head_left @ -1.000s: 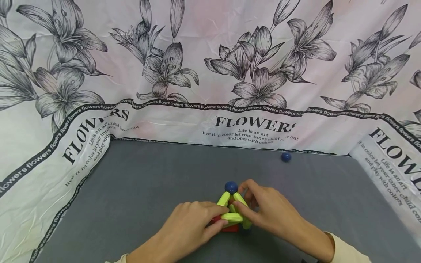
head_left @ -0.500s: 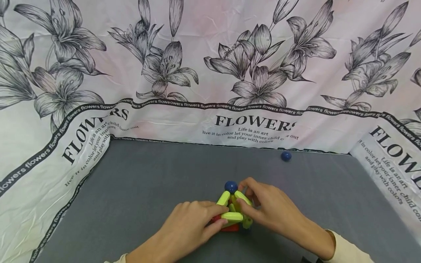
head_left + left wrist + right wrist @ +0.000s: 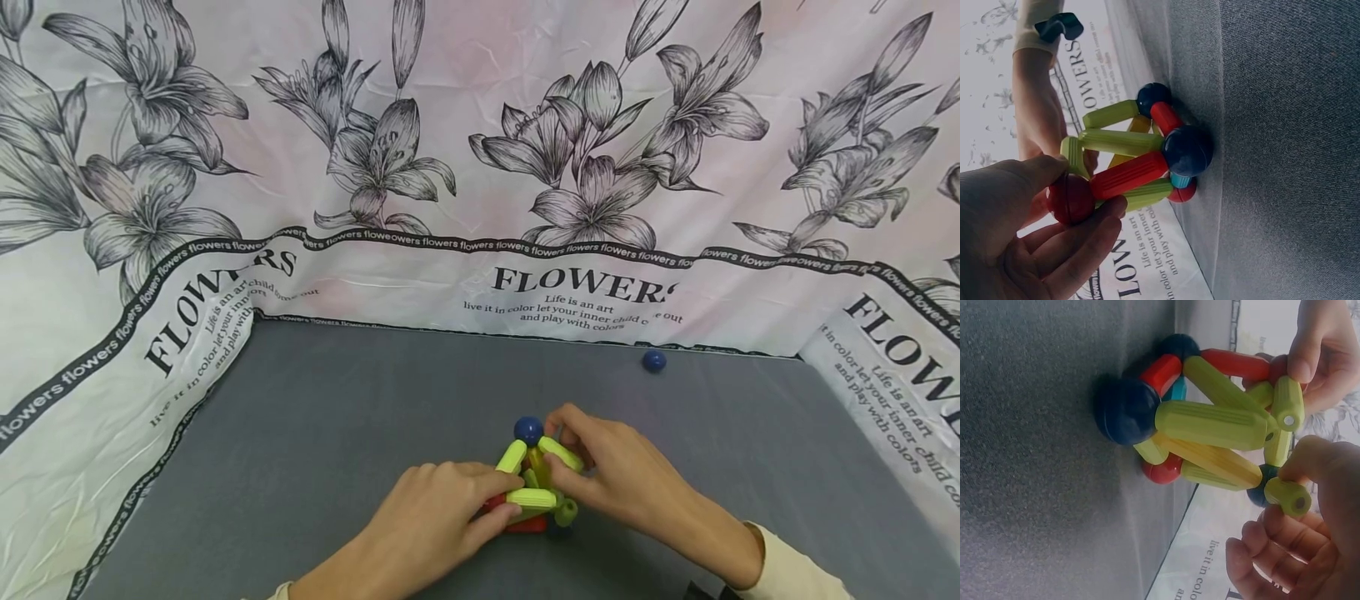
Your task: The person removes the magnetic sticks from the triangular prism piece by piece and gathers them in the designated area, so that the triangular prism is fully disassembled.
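A small frame of magnetic rods and balls stands on the grey table between both hands. My left hand pinches a red ball at an upper corner of it. With thumb and index finger, my right hand pinches a yellow-green magnetic rod whose far end sits at the upper blue ball. That rod's near end is free and shows its metal tip. Another green rod reaches out from the red ball with a bare tip. A thick green rod rises from a lower blue ball.
A loose blue ball lies near the table's back edge, right of the frame. White cloth with printed flowers and lettering walls the grey table at the back and sides.
The rod in my right hand has swung outward to the right at its free end, away from the frame's near right corner. My left hand has kept its grip on the red ball.
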Demonstrator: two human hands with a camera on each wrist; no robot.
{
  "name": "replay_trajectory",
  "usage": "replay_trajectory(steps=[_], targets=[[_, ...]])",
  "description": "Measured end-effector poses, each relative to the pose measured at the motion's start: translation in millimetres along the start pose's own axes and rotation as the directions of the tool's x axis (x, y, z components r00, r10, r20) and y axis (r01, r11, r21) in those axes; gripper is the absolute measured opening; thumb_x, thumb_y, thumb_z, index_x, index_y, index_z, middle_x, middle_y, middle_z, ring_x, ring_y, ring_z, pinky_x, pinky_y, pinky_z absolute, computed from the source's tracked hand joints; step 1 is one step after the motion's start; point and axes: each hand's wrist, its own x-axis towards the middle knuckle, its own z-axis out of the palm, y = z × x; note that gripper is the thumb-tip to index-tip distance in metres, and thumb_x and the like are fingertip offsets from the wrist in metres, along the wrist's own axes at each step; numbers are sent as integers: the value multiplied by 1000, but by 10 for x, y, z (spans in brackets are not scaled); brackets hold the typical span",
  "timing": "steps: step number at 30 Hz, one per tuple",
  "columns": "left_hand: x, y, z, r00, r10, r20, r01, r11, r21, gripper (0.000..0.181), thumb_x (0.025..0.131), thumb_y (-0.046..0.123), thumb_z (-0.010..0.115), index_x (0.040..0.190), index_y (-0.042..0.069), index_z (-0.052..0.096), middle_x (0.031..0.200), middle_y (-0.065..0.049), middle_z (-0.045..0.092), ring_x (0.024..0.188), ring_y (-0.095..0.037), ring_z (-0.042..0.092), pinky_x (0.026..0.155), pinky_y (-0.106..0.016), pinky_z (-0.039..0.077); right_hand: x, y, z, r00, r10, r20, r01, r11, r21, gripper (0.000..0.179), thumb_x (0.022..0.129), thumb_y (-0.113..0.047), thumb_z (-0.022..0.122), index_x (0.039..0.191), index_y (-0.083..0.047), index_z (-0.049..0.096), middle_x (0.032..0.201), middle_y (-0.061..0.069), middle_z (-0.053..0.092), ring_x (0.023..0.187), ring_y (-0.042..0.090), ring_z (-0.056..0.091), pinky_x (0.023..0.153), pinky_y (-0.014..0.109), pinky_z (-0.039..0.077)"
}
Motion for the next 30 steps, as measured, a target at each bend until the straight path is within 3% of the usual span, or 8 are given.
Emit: replay_trajectory(steps=[10, 20, 25, 30], targets=[[10, 10, -5, 1000, 5, -6, -5, 1000, 0, 23, 104, 38, 70, 121, 25, 78, 111, 11, 76, 94, -1, 71, 68, -24, 57, 53, 20, -29, 1000, -4, 4, 4, 999, 52, 29, 89, -14, 75, 106, -32, 61, 71, -15, 46, 55, -3, 42, 50, 21, 39], [6, 7, -1, 1000, 10, -24, -10, 1000, 1, 22, 103, 38, 72, 120, 26, 78, 108, 13, 75, 89, 2, 68, 67, -24, 56, 113, 31, -36, 998, -60, -26, 62, 996, 58, 29, 86, -11, 72, 105, -30, 61, 69, -16, 41, 54, -4, 37, 49, 20, 36], [14, 11, -22, 1000, 9, -19, -9, 1000, 4, 20, 103, 37, 72, 118, 26, 78, 107, 14, 75, 84, 4, 64, 63, -20, 52, 129, 34, -75, 1000, -25, -11, 26, 998, 57, 26, 88, -11, 72, 109, -27, 66, 67, -17, 40, 53, -4, 35, 49, 20, 34], [-10, 16, -17, 999, 13, -37, -12, 1000, 19, 20, 103, 37, 72, 118, 26, 78, 106, 13, 75, 87, 2, 66, 64, -24, 54, 89, 51, -97, 999, 21, 25, -23, 998, 63, 24, 92, -10, 71, 112, -23, 69, 66, -17, 41, 52, -3, 35, 49, 21, 35]])
